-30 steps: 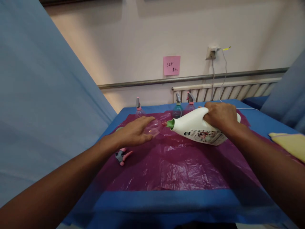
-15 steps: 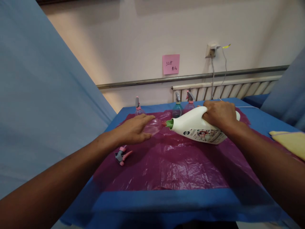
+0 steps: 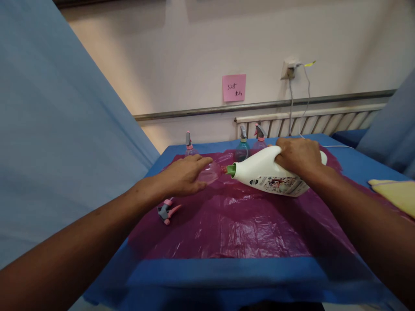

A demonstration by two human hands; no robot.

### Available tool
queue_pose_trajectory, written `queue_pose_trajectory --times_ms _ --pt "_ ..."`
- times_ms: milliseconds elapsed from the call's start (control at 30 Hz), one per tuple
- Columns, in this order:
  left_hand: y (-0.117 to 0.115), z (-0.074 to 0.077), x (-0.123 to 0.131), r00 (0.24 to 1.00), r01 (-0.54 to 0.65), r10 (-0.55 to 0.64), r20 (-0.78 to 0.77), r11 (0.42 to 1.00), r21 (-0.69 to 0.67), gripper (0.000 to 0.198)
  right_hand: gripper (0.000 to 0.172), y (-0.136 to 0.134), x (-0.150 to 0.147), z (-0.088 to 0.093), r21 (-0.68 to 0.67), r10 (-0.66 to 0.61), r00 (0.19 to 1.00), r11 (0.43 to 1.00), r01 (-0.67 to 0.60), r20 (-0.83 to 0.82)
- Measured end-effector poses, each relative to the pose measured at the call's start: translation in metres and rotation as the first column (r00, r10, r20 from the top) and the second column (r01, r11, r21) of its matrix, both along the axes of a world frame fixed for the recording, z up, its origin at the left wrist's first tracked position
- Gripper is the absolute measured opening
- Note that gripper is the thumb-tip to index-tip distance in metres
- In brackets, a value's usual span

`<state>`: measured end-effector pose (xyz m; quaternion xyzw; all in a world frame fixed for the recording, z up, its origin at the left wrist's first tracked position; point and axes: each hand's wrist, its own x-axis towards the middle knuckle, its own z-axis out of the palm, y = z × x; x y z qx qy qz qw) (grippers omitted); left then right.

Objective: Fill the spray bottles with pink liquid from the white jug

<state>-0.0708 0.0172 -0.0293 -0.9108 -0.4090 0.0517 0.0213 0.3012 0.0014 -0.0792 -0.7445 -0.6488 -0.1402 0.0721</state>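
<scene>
My right hand (image 3: pixel 298 156) is wrapped round the handle of a white detergent jug (image 3: pixel 264 169), which lies tipped on its side with its green spout (image 3: pixel 231 169) to the left. The spout meets the mouth of a clear pink spray bottle (image 3: pixel 210 173), also tilted. My left hand (image 3: pixel 185 175) is closed round the base of that bottle, thumb and fingers on either side. A grey and pink spray head (image 3: pixel 166 211) lies loose on the purple plastic sheet (image 3: pixel 240 224), below my left wrist. Whether liquid is flowing I cannot make out.
Three spray bottles stand at the back: a clear one (image 3: pixel 189 150), a teal one (image 3: pixel 242 150) and a pink one (image 3: pixel 260 144). A yellow cloth (image 3: pixel 394 194) lies at the right. Blue curtain (image 3: pixel 65 129) hangs left; a radiator (image 3: pixel 343 117) and wall socket (image 3: pixel 289 69) are behind.
The view has shifted very slightly. Both hands keep their hold, with the jug's spout still at the spray bottle's mouth.
</scene>
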Motion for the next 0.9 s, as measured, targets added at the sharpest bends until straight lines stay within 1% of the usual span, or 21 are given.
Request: queue_pose_trajectory --times_ms 333,500,633,767,900 --pt "-0.006 0.006 0.008 0.996 -0.021 0.023 -0.084 0.999 0.029 0.078 0.046 0.002 -0.002 0.001 -0.003 0.020 0.999 1.000 -0.020 0.026" --pt "-0.006 0.009 0.010 0.996 -0.009 0.012 -0.093 0.999 0.034 0.074 0.045 0.002 -0.001 0.001 -0.002 0.024 1.000 1.000 -0.024 0.014" --pt "-0.005 0.013 0.012 0.992 -0.002 0.008 -0.130 0.999 0.043 0.077 0.043 0.003 -0.002 0.002 -0.013 0.022 1.000 1.000 -0.022 0.017" --pt "-0.007 0.016 0.015 0.983 -0.026 0.035 -0.179 0.998 0.052 0.076 0.042 0.003 -0.003 0.003 -0.028 0.020 1.000 0.999 -0.019 0.024" --pt "-0.009 0.019 0.018 0.984 -0.043 0.049 -0.171 0.998 0.037 0.074 0.042 0.003 -0.005 0.005 -0.028 0.025 0.999 0.999 -0.024 0.036"
